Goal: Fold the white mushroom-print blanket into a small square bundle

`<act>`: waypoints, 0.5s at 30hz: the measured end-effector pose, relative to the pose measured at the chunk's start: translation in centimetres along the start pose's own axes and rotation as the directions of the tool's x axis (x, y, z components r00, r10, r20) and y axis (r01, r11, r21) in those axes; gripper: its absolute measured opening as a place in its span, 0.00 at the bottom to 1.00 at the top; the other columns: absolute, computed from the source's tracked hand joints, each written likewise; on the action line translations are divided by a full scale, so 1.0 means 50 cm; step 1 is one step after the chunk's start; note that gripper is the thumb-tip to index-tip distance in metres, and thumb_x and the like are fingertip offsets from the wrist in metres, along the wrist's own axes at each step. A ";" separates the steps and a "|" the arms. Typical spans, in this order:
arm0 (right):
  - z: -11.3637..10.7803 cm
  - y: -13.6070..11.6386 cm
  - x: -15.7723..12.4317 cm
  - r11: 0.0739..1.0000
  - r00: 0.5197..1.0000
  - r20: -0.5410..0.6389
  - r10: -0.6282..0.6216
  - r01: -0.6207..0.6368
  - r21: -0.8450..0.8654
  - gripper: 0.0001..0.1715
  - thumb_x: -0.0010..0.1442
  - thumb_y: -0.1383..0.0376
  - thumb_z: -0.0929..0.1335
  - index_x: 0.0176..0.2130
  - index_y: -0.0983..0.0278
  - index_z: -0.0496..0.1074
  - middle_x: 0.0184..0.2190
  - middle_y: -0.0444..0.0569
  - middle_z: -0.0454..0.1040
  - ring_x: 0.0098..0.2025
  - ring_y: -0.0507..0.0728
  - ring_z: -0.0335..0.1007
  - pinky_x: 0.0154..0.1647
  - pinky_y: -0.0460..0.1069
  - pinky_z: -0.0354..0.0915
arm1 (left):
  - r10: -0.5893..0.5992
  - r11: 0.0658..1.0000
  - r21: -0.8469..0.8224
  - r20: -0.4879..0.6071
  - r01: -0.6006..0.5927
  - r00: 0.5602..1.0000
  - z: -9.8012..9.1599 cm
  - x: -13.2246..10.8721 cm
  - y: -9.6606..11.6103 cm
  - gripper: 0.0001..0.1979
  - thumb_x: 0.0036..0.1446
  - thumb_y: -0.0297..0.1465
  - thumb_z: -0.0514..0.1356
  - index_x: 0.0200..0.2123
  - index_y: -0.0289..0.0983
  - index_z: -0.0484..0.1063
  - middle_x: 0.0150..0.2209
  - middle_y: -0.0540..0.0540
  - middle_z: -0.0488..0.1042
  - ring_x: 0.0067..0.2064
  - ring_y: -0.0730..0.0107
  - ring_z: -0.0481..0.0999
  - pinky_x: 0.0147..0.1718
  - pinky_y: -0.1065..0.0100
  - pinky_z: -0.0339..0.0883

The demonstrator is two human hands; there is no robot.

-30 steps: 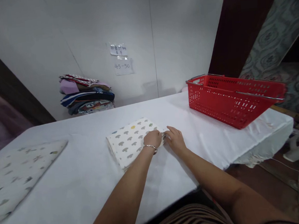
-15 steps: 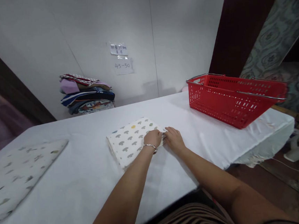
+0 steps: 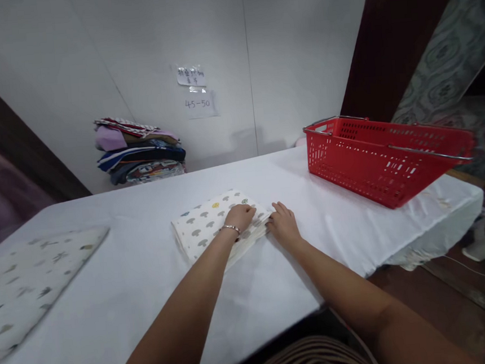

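Observation:
A folded white cloth (image 3: 206,222) printed with grey mushrooms and a few coloured spots lies in the middle of the table. My left hand (image 3: 240,216), with a silver bangle at the wrist, is closed over the cloth's top near its right part; nothing shows in its curled fingers. At the cloth's right corner, my right hand (image 3: 284,225) has its thumb and fingers closed on the edge. Another folded white cloth (image 3: 42,279) with a leaf-like print lies flat at the left.
A red plastic basket (image 3: 351,164) with metal handles stands at the table's right. Against the wall at the back left is a stack of folded fabrics (image 3: 140,151). Handwritten paper signs (image 3: 199,103) hang on the wall. The white-covered table (image 3: 151,303) ends at the right.
My left hand has moved left, away from the cloth's right corner and over its top. My right hand stays at the corner. More of the cloth's near edge shows.

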State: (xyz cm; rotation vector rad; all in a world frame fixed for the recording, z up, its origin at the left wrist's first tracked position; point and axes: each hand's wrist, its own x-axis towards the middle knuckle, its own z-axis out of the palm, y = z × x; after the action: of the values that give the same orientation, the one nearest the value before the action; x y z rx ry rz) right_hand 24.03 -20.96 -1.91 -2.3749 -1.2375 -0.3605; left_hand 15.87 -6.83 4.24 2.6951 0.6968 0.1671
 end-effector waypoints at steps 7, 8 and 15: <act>-0.001 -0.002 0.004 1.000 1.000 0.015 0.018 -0.018 -0.011 0.11 0.57 0.66 0.63 0.41 0.65 0.71 0.57 0.55 0.60 0.61 0.63 0.48 0.54 0.57 0.50 | 0.074 0.997 0.039 -0.068 -0.071 0.995 0.043 0.040 -0.035 0.18 0.57 0.37 0.51 0.50 0.39 0.66 0.56 0.44 0.64 0.58 0.64 0.59 0.55 0.66 0.50; 0.000 -0.001 0.006 1.000 1.000 0.019 0.021 -0.021 -0.005 0.11 0.57 0.66 0.63 0.40 0.65 0.71 0.57 0.55 0.61 0.61 0.63 0.48 0.54 0.57 0.49 | 0.081 0.996 0.045 -0.064 -0.078 0.995 0.052 0.044 -0.039 0.20 0.57 0.37 0.51 0.52 0.39 0.64 0.58 0.43 0.61 0.60 0.63 0.56 0.56 0.64 0.47; -0.002 0.011 -0.001 0.994 0.994 -0.061 -0.093 0.096 0.050 0.10 0.53 0.71 0.63 0.36 0.65 0.71 0.55 0.53 0.64 0.61 0.59 0.47 0.55 0.55 0.47 | 0.074 0.995 0.065 -0.023 -0.073 0.997 0.076 0.055 -0.061 0.22 0.60 0.39 0.47 0.55 0.38 0.60 0.60 0.45 0.57 0.61 0.66 0.53 0.59 0.63 0.43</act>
State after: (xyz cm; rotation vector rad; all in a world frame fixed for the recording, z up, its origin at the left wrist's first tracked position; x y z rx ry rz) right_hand 24.44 -21.33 -2.01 -2.2505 -1.3194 -0.4196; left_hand 17.66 -4.12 -0.33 2.7868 0.6206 0.2010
